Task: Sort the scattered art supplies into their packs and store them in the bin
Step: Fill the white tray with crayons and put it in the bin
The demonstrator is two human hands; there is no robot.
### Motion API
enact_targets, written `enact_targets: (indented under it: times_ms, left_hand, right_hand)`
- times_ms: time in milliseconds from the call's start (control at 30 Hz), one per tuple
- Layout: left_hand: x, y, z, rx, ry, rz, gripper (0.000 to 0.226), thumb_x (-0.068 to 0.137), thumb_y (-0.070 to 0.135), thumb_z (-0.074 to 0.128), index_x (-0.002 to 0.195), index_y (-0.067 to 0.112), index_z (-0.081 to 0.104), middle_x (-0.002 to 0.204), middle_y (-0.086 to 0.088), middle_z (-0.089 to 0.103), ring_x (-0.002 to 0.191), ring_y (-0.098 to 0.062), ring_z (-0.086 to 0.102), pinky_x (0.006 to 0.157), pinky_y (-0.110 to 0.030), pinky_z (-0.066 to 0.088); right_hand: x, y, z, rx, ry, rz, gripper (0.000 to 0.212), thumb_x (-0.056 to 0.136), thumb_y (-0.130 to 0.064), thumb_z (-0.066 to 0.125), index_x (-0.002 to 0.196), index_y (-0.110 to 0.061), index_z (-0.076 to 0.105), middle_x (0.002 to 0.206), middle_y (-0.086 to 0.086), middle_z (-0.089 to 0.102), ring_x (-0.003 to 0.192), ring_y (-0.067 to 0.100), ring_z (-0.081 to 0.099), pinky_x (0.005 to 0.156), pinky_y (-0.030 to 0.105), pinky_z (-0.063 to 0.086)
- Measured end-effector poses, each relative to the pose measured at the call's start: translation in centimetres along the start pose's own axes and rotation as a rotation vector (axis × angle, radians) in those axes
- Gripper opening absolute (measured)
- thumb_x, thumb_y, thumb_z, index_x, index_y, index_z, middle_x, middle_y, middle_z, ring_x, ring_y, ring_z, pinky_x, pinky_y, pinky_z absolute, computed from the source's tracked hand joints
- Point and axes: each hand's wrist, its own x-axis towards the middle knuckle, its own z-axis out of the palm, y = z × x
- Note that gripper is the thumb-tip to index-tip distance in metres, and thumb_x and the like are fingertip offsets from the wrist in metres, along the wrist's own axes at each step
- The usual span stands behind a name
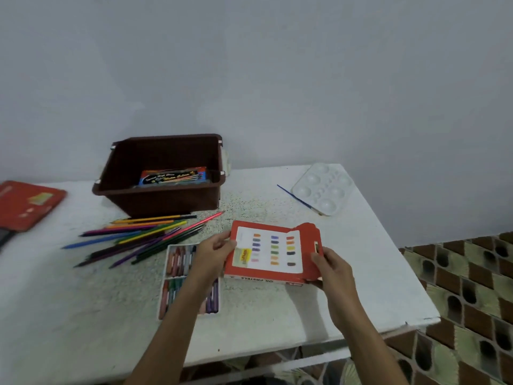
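Both my hands hold a red oil pastels box [273,252] just above the table, its colour-chart side up. My left hand [213,252] grips its left edge; my right hand [331,266] pinches the open flap on the right. A white tray of oil pastels [177,273] lies under my left forearm, partly hidden. Several coloured pencils [138,234] lie scattered left of it. The brown bin [158,195] stands behind them and holds a blue water colour pack [173,176].
A white paint palette [322,187] and a thin blue paintbrush [298,200] lie at the far right. A red flat case [25,202] rests at the table's left edge. The white table [277,309] ends close on the right, with patterned floor beyond.
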Motion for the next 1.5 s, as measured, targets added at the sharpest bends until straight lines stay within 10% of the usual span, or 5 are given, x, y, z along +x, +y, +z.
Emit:
enact_targets:
  times_ms: [267, 467, 700, 967, 1500]
  left_hand:
    - [-2.0, -2.6, -10.0, 0.062, 0.232, -0.007, 0.028, 0.099, 0.024, 0.057, 0.126, 0.023, 0.064, 0.096, 0.008, 0.072, 0.068, -0.005, 0.072, 0.051, -0.018, 0.053]
    - [-3.3, -3.5, -15.9, 0.023, 0.346, 0.039, 0.019, 0.099, 0.022, 0.059, 0.115, 0.028, 0.066, 0.105, 0.008, 0.069, 0.100, -0.015, 0.065, 0.065, -0.021, 0.045]
    - [-4.6, -3.2, -20.6, -0.083, 0.252, 0.144, 0.016, 0.098, 0.026, 0.058, 0.112, 0.029, 0.064, 0.095, 0.005, 0.076, 0.091, -0.012, 0.071, 0.081, -0.029, 0.048]
    - [-3.8, -3.0, -22.1, -0.132, 0.179, 0.112, 0.019, 0.097, 0.018, 0.059, 0.096, 0.003, 0.070, 0.093, -0.006, 0.076, 0.087, -0.023, 0.073, 0.062, -0.026, 0.056]
    - [-3.7, -5.4, -22.2, -0.158, 0.016, -0.096, 0.049, 0.100, 0.003, 0.048, 0.132, 0.040, 0.047, 0.100, 0.004, 0.075, 0.089, -0.022, 0.074, 0.073, -0.047, 0.060]
  right_hand:
    - [-2.6, -0.5, 8.6, -0.098, -0.189, -0.002, 0.017, 0.101, -0.023, 0.052, 0.111, -0.021, 0.065, 0.101, -0.005, 0.075, 0.088, 0.012, 0.073, 0.081, 0.037, 0.059]
    - [-3.9, -0.5, 13.9, -0.136, -0.245, -0.028, 0.023, 0.098, -0.036, 0.053, 0.111, -0.020, 0.064, 0.108, -0.006, 0.072, 0.099, 0.011, 0.068, 0.094, 0.044, 0.054]
    - [-5.5, -0.9, 18.3, -0.057, -0.219, -0.026, 0.058, 0.081, -0.069, 0.039, 0.119, -0.032, 0.061, 0.116, -0.010, 0.069, 0.109, 0.008, 0.064, 0.100, 0.038, 0.048]
    - [-5.9, -0.7, 20.5, -0.056, -0.148, -0.025, 0.023, 0.100, -0.034, 0.049, 0.112, -0.022, 0.064, 0.101, -0.001, 0.073, 0.077, 0.000, 0.070, 0.053, 0.011, 0.049]
    - [-7.1, 1.3, 21.5, -0.003, -0.135, 0.162, 0.015, 0.099, -0.017, 0.056, 0.109, -0.021, 0.066, 0.092, 0.002, 0.076, 0.079, 0.021, 0.074, 0.066, 0.040, 0.060]
